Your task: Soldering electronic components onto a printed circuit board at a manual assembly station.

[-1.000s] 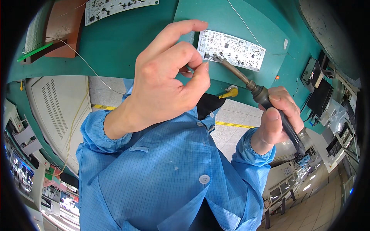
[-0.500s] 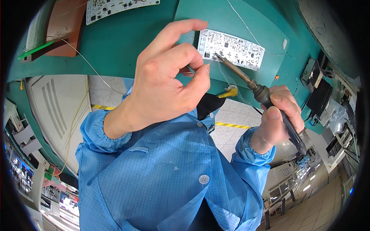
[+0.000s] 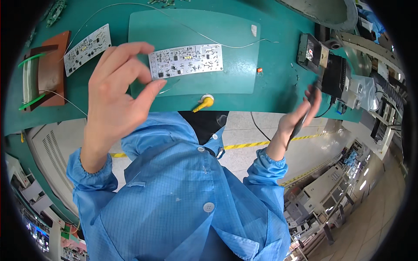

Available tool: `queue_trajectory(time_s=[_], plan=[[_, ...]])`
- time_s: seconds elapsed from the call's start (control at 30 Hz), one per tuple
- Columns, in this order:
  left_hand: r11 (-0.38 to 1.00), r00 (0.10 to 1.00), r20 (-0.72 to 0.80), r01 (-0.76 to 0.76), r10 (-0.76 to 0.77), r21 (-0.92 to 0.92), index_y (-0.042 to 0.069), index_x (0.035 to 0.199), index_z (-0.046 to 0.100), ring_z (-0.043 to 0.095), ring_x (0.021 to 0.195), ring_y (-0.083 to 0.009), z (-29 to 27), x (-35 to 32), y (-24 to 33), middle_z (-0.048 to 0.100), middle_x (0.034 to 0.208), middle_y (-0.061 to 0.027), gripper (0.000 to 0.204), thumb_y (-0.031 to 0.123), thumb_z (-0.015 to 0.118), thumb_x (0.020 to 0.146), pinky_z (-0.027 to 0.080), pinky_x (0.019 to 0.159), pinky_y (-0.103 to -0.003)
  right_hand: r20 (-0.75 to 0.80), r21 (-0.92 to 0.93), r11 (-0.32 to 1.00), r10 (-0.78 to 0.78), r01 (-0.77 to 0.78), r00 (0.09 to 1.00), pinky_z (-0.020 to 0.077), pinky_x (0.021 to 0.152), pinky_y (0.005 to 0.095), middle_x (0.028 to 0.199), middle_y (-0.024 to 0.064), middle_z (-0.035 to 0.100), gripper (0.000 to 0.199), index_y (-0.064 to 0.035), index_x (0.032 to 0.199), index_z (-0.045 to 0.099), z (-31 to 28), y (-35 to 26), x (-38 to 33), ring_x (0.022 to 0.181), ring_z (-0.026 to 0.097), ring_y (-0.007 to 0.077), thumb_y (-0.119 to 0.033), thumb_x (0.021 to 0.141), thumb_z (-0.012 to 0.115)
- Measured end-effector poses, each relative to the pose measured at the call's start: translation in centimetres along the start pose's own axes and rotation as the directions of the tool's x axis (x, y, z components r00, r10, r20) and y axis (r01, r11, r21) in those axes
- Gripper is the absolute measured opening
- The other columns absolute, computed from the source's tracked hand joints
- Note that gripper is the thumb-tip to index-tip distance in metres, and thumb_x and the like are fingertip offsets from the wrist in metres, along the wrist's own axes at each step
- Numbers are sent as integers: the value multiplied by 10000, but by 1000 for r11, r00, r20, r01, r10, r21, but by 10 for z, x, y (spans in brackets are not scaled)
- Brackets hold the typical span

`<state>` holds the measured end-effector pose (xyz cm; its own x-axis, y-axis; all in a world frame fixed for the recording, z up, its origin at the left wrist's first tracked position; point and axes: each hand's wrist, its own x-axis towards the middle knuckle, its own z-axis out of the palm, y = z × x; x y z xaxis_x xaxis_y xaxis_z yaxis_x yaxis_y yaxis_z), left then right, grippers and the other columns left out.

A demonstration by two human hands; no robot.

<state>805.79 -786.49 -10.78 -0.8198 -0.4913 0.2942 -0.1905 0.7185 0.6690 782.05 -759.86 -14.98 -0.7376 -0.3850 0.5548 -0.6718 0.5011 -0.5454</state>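
Observation:
A white circuit board (image 3: 187, 62) full of small parts lies on the green mat. My left hand (image 3: 119, 91) is at the board's left end, thumb and fingers curled in a pinch. A short end of thin solder wire (image 3: 169, 88) juts past the thumb, just below the board; more wire runs from the spool toward this hand. Over at the right, my right hand (image 3: 298, 115) is closed round the soldering iron (image 3: 300, 124), smeared by motion. The iron points away from me toward the dark holder (image 3: 323, 65) at the right, its tip hard to make out.
A green-rimmed solder spool (image 3: 30, 81) sits on a brown stand (image 3: 53, 69) at the left. Beside it lies a second white board (image 3: 88, 50). A yellow plug (image 3: 203, 102) rests at the near table edge. A loose wire (image 3: 183, 25) arcs across the mat (image 3: 237, 65).
The soldering iron has left the board and swung right with my right hand, toward the holder. My left hand keeps its pinch by the board. The whole view has shifted.

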Motion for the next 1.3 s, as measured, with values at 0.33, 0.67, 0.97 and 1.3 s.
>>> queue_trajectory(time_s=[0.33,0.67,0.97,1.3], plan=[[1000,996,81,-25,24,17,36,852,583,597,877,-237,7,-1,-5,622,996,-93,281,22,744,622,486,711,-328,6,106,988,109,-109,994,397,931,346,1168,192,567,408,61,1240,456,-7,-7,8,1066,548,242,-231,969,370],[8,798,602,602,-22,-799,5,1332,420,650,869,-227,5,-2,12,634,1020,-185,412,188,467,966,546,722,-330,79,671,736,-190,89,979,437,926,477,1203,274,521,453,-28,1300,359,32,-87,-19,1098,546,354,-221,927,529],[89,763,644,646,-48,-758,6,1277,489,658,806,-189,7,-3,18,639,1019,-143,370,188,497,955,560,687,-294,118,814,580,-108,-34,987,441,946,453,1296,267,441,568,-80,1332,321,38,-101,-27,1162,509,332,-86,852,626],[311,847,524,524,-89,-793,3,1221,551,610,844,-108,4,-8,42,640,1029,-93,307,62,537,920,530,739,-253,109,795,603,-31,-69,994,424,976,436,1274,256,477,520,-102,1305,339,35,-105,-27,1174,507,303,-112,865,616]])
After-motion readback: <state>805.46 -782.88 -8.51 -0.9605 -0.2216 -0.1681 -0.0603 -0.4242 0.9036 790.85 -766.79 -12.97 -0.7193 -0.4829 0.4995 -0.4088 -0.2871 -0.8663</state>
